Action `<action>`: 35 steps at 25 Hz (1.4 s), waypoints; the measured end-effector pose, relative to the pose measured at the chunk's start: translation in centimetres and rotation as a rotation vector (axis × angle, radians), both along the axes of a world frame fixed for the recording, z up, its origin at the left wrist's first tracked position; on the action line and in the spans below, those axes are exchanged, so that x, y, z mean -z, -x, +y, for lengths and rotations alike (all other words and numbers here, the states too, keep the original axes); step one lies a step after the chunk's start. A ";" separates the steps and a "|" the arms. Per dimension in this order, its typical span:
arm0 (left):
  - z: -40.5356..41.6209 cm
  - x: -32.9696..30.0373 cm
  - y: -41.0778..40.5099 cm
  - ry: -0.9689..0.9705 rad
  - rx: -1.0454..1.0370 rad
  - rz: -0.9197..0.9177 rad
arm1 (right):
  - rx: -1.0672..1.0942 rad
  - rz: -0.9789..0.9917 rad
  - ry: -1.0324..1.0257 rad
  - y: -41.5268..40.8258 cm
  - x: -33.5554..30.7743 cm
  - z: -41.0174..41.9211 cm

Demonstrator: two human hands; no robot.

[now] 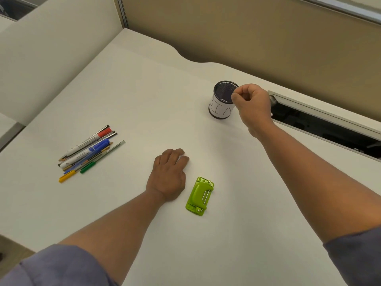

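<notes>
Head view: mesh cup [222,101] at right hand's [254,106] pinched fingertips [235,98], hold unclear; left hand [168,176] relaxed, well apart.

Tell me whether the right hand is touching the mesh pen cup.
Cannot tell. In the head view the right hand has pinched fingertips overlapping the mesh pen cup rim, but they may hover above it.

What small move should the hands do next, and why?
Probably the left hand should reach left to the pile of pens and pick one up. It rests idle on the table, while the right hand seems to pinch the rim of the mesh cup, which looks empty and stands far from the pens.
</notes>
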State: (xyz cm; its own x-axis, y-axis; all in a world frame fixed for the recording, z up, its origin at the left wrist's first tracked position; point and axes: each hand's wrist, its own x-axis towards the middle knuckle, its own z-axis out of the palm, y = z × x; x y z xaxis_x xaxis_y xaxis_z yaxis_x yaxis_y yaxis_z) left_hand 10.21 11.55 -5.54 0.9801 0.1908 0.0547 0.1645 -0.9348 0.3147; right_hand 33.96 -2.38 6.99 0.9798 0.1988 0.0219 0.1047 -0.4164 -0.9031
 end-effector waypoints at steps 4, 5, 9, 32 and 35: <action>0.0 0.0 0.0 0.004 0.002 -0.004 | -0.205 0.092 0.064 5.9 1.1 -2.6; 0.0 -0.1 0.1 0.010 0.000 -0.006 | -0.273 0.120 0.137 7.7 1.5 -3.5; -0.4 -0.5 0.4 0.056 -0.010 -0.016 | -0.557 0.159 0.423 13.6 3.6 -6.0; -8.0 -4.2 4.4 0.797 -0.260 -0.014 | -0.563 0.121 0.510 16.9 7.3 -8.2; -8.8 -5.4 1.6 0.818 -0.188 0.008 | -0.462 0.112 0.450 16.2 6.2 -10.7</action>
State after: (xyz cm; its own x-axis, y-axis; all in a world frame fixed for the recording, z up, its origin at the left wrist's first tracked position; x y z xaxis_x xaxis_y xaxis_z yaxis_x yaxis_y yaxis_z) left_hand 8.61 2.80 -0.13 0.9277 0.3275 -0.1792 0.3001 -0.3688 0.8797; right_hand 17.74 -13.08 0.83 0.7827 0.5658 -0.2594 0.2787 -0.6912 -0.6668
